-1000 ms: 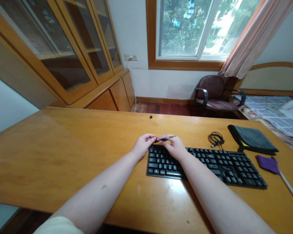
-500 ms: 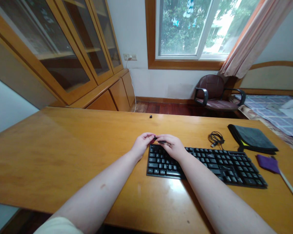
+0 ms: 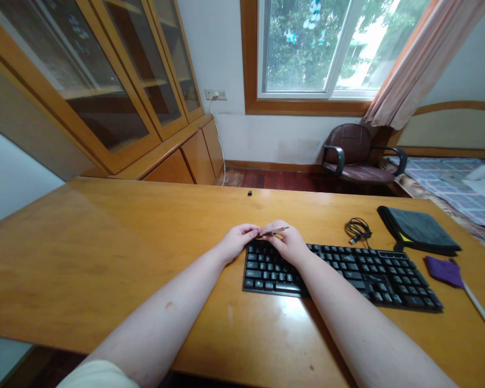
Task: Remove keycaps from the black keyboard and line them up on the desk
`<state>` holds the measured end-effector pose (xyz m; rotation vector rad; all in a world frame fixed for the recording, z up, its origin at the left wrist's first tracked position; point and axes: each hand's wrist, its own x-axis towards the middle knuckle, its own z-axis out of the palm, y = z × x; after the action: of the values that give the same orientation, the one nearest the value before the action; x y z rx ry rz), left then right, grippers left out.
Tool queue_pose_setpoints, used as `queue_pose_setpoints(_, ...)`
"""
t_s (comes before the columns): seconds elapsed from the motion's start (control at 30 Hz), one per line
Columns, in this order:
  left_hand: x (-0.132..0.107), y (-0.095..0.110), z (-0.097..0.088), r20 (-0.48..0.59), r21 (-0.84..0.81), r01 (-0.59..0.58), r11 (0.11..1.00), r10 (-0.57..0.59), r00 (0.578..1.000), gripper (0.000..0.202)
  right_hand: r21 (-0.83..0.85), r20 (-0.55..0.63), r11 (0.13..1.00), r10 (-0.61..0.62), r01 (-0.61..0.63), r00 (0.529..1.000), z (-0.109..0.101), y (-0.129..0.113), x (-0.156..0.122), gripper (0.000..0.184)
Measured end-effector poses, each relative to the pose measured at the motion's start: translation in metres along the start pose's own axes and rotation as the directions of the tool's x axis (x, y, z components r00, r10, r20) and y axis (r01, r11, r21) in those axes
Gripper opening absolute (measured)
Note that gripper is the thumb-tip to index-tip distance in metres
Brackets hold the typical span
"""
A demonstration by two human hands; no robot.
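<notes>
"Keyboard first: where does it lie?"

"On the wooden surface, black and flat, its left part beneath the right hand and forearm."

"What is that hand doing?"

"Its fingers are curled around a slim tool, which slants up to the right, with a narrow metallic tip pointing away from the other hand."

"And the left hand?"

"It sits just beyond the keyboard's upper left corner, thumb and fingers drawn together, fingertips meeting those of the right. Something dark shows between them, but it is too small and too covered to make out, so nobody could say whether the left fingers grip it."

"Anything else nearby?"

"A small black piece lies alone near the far edge, well apart from the hands. Behind the keyboard's right half is a coiled cable with its plug showing. To the right of that lies a folded dark cloth. Nearer, beside the keyboard's right end, is a purple cloth, with a pale stick running from it toward the near right."

"Past the surface?"

"A maroon chair with black armrests, below the window."
</notes>
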<state>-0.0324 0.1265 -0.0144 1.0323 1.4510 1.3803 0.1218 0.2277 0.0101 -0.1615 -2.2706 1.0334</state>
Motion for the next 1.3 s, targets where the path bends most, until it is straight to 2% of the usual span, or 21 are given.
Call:
queue_pose_setpoints(0.23, -0.001, -0.001, -0.002, 0.142, -0.152, 0.056, 0.987, -0.034, 0.989, 0.032, 0.0, 0.056, 1.0, -0.01, 0.01, 0.998, 0.0, -0.002, -0.001, 0.012)
queue_pose_setpoints(0.37, 0.001, -0.002, 0.001, 0.066, -0.327, 0.056, 0.943, -0.036, 0.997, 0.034, -0.017, 0.103, 1.0, -0.024, 0.026, 0.994, 0.003, -0.003, -0.002, 0.01)
queue_pose_setpoints(0.43, 0.002, -0.004, 0.002, 0.015, -0.397, 0.053, 0.916, -0.051, 0.999, 0.033, -0.022, 0.047, 1.0, -0.017, 0.018, 0.999, 0.004, -0.003, -0.002, 0.011)
queue_pose_setpoints(0.5, 0.003, -0.005, 0.002, -0.024, -0.42, 0.042, 0.907, -0.058, 0.998, 0.032, -0.014, -0.065, 1.0, 0.016, -0.017, 0.998, 0.004, -0.002, -0.003, 0.012)
queue_pose_setpoints(0.6, 0.002, -0.005, 0.002, -0.029, -0.369, 0.038, 0.928, -0.053, 0.998, 0.032, 0.012, -0.216, 0.997, 0.077, -0.076, 0.973, 0.002, 0.002, -0.003, 0.015)
queue_pose_setpoints(0.67, 0.001, -0.005, 0.002, -0.019, -0.311, 0.036, 0.95, -0.044, 0.999, 0.033, -0.013, -0.26, 0.996, 0.083, -0.089, 0.962, 0.001, 0.004, -0.003, 0.018)
queue_pose_setpoints(0.8, 0.0, -0.003, 0.003, -0.002, -0.248, 0.01, 0.969, -0.011, 1.0, 0.038, -0.097, -0.169, 0.993, 0.056, -0.074, 0.984, 0.001, 0.006, -0.003, 0.017)
queue_pose_setpoints(0.93, 0.001, -0.005, 0.004, 0.029, -0.209, -0.007, 0.978, 0.013, 0.999, 0.037, -0.11, -0.049, 0.991, 0.075, -0.08, 0.996, 0.003, 0.007, -0.003, 0.024)
queue_pose_setpoints(1.03, 0.001, -0.006, 0.004, 0.059, -0.164, -0.002, 0.986, 0.012, 0.998, 0.037, -0.119, 0.007, 0.989, 0.091, -0.09, 0.996, 0.005, 0.01, -0.002, 0.019)
queue_pose_setpoints(1.23, 0.001, -0.007, 0.006, 0.092, -0.117, 0.008, 0.993, 0.003, 0.996, 0.038, -0.128, 0.02, 0.985, 0.117, -0.114, 0.993, 0.006, 0.015, -0.002, 0.017)
queue_pose_setpoints(1.3, 0.001, -0.008, 0.007, 0.057, -0.078, -0.037, 0.996, 0.041, 0.998, 0.037, -0.123, -0.009, 0.988, 0.092, -0.093, 0.996, 0.005, 0.012, -0.003, 0.016)
